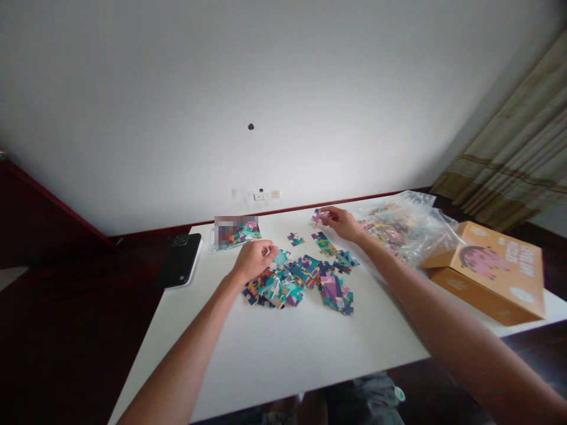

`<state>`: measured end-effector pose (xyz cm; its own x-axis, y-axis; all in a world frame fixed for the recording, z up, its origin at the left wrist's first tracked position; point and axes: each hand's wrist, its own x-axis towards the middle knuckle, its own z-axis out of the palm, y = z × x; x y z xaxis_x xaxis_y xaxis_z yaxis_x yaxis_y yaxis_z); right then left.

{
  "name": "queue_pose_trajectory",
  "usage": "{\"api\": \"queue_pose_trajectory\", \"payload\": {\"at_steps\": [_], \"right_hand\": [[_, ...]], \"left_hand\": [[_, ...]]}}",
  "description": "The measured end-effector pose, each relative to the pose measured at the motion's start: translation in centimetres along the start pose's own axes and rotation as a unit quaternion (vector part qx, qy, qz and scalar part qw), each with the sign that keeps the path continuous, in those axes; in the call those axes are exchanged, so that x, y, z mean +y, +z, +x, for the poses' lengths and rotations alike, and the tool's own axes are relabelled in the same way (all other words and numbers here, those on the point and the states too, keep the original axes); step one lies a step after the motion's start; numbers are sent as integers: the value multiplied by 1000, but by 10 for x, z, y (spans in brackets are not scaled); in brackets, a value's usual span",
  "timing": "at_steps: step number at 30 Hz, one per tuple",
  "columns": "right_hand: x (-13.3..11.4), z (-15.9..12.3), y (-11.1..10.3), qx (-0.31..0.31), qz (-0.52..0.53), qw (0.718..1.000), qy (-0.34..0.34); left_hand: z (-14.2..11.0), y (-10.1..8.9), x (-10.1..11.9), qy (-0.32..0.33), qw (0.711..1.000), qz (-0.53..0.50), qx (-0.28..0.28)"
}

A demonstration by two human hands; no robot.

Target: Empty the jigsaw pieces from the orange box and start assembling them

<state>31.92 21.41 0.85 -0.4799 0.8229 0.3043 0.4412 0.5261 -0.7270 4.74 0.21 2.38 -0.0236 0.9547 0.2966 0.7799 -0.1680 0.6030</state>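
A heap of colourful jigsaw puzzle pieces (279, 289) lies on the white table (283, 348). My left hand (256, 260) is closed at the heap's upper left, with a teal puzzle piece (282, 257) at its fingertips. Farther back, my right hand (341, 223) pinches a purple puzzle piece (318, 217) near the table's far edge. Between the hands lies a small group of pieces (295, 239), apart from the heap. More pieces (325, 243) spread below my right hand, and a purple and teal cluster (337, 293) sits at the heap's right.
Clear plastic bags (398, 227) of puzzle pieces lie at the right, beside an orange box (496, 268). A picture card (241, 232) rests at the back left. A black phone (181, 260) lies on the left edge. The wall (283, 141) stands just behind the table.
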Motion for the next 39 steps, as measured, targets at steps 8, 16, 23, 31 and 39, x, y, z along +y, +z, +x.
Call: {"api": "queue_pose_trajectory", "payload": {"at_steps": [8, 16, 23, 31, 39], "right_hand": [[5, 1, -1, 26, 26, 999, 1], [-3, -3, -5, 8, -28, 999, -14], [-7, -5, 6, -9, -43, 999, 14], [-2, -6, 13, -27, -59, 998, -19], [0, -6, 16, -16, -72, 997, -35]], "left_hand": [[5, -4, -24, -41, 998, -14, 39], [5, 0, -27, -43, 998, -2, 36], [5, 1, -29, -41, 999, 5, 33], [4, 2, -28, -40, 999, 9, 31], [5, 3, -31, -43, 999, 9, 29]]}}
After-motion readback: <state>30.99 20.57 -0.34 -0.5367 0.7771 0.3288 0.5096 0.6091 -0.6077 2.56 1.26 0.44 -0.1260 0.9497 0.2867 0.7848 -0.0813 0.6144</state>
